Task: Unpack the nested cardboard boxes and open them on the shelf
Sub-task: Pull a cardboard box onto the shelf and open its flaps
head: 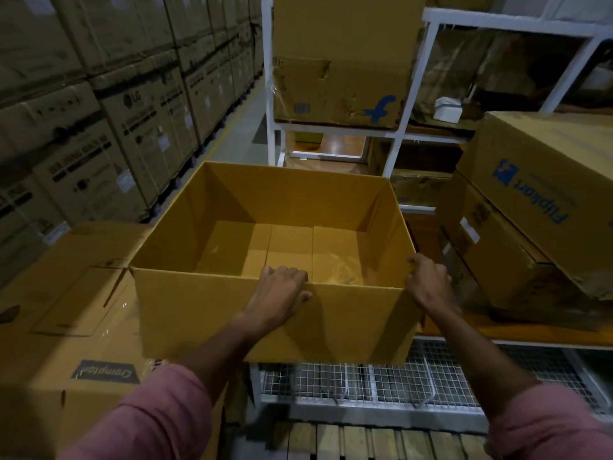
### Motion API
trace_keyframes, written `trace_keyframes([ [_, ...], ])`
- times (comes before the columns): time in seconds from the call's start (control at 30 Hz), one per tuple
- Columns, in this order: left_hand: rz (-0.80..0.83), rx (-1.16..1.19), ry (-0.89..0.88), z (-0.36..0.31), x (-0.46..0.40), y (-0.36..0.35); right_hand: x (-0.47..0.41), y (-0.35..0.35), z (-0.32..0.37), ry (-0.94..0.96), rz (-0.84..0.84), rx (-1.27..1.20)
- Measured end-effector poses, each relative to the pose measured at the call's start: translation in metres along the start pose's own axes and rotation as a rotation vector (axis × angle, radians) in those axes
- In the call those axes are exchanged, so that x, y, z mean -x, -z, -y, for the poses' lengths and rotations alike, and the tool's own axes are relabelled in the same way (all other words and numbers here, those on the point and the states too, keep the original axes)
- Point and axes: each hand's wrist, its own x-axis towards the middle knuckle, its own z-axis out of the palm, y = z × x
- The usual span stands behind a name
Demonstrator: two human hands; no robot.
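A large open cardboard box (205, 313) fills the middle of the view, its top open and its inside bare down to the folded bottom flaps. My left hand (278, 293) grips the middle of the near rim, fingers curled over the edge into the box. My right hand (428, 280) grips the near right corner of the same box. The box sits partly over the wire-mesh shelf (365, 383) and partly against a box on the left.
A sealed Crompton box (66, 327) stands at the left. Tilted Flipkart boxes (530, 200) lie on the shelf at the right. A white rack (411, 74) behind holds a worn box (338, 88). Stacked LG cartons (99, 127) line the aisle on the left.
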Motion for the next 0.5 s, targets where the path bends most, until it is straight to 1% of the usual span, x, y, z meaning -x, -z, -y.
trace_keyframes([
  [0.07, 0.000, -0.049, 0.007, 0.000, 0.000, -0.003, 0.003, 0.002, -0.001, 0.046, -0.021, 0.019],
  [0.17, -0.077, -0.178, 0.037, -0.008, 0.000, -0.006, 0.015, 0.002, 0.005, 0.107, -0.024, -0.009],
  [0.33, -0.195, -0.225, 0.053, -0.034, -0.013, 0.004, 0.036, -0.003, 0.015, 0.339, -0.087, 0.141],
  [0.5, -0.260, -0.298, 0.082, -0.047, -0.017, 0.016, 0.049, 0.011, 0.018, 0.424, -0.154, 0.198],
])
